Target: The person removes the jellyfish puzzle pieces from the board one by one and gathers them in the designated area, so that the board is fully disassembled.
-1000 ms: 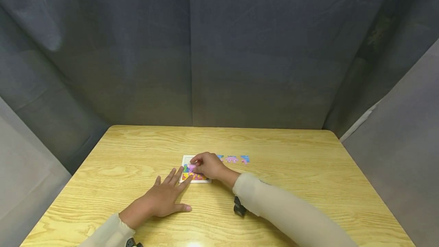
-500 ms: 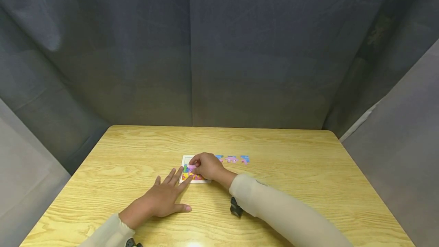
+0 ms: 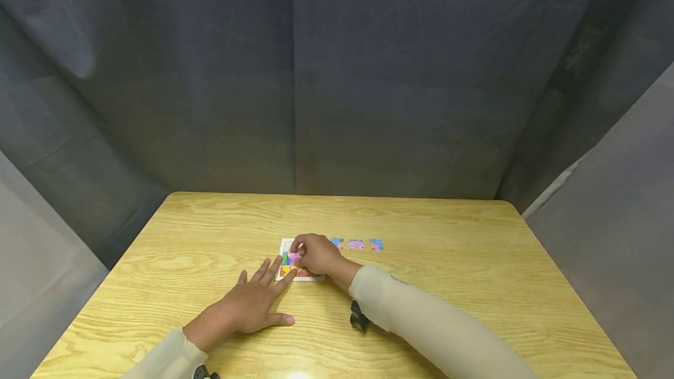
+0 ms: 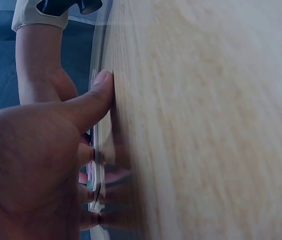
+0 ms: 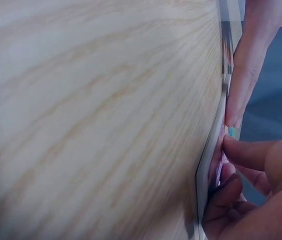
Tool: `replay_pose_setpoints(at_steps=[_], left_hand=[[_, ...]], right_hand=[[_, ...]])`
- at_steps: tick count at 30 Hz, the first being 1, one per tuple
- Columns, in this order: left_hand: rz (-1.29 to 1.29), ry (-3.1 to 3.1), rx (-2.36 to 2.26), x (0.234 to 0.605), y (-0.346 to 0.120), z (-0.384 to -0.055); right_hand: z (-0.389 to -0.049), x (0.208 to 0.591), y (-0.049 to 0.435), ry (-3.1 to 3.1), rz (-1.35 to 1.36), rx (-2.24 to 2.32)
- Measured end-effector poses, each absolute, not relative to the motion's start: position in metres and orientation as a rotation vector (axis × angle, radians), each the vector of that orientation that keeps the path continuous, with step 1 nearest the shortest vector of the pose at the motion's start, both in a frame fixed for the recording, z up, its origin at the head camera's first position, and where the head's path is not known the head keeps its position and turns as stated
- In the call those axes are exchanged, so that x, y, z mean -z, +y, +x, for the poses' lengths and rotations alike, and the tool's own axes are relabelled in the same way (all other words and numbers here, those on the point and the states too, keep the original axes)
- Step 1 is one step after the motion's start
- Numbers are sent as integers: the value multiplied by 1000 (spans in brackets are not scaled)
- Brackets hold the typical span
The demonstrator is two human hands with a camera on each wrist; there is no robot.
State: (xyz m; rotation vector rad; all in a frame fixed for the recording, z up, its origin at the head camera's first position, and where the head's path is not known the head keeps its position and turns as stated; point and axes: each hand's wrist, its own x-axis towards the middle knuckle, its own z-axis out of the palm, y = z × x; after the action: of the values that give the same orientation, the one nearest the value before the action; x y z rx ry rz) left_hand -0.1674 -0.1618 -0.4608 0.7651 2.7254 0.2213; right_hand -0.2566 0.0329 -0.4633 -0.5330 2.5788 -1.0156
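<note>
A small jigsaw puzzle in a white-rimmed tray (image 3: 285, 243) lies on the table, its lower part filled with yellow, red and green picture. My right hand (image 3: 317, 255) pinches a pink puzzle piece (image 3: 293, 257) low over the tray's middle. In the right wrist view, the right thumb and curled fingers (image 5: 223, 195) are right at the tray's surface. My left hand (image 3: 255, 303) lies spread with straight fingers, the fingertips on the tray's lower left edge. Part of the tray is hidden under the right hand.
To the right of the tray, loose puzzle pieces lie in a row: a blue and pink piece (image 3: 337, 243), a pink piece with eyes (image 3: 356, 245) and another blue and pink piece (image 3: 376, 244). Dark curtains (image 3: 368, 75) hang behind the wooden table (image 3: 447, 262).
My right wrist and forearm have shifted slightly left, while the fingers stay at the pink piece over the tray. The left hand has kept its place.
</note>
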Motion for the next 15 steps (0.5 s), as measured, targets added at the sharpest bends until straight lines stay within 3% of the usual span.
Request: replay_pose_setpoints(at_steps=[15], left_hand=[[753, 2728, -209, 464, -163, -169]], right_hand=[[-259, 468, 32, 2609, -548, 1016]])
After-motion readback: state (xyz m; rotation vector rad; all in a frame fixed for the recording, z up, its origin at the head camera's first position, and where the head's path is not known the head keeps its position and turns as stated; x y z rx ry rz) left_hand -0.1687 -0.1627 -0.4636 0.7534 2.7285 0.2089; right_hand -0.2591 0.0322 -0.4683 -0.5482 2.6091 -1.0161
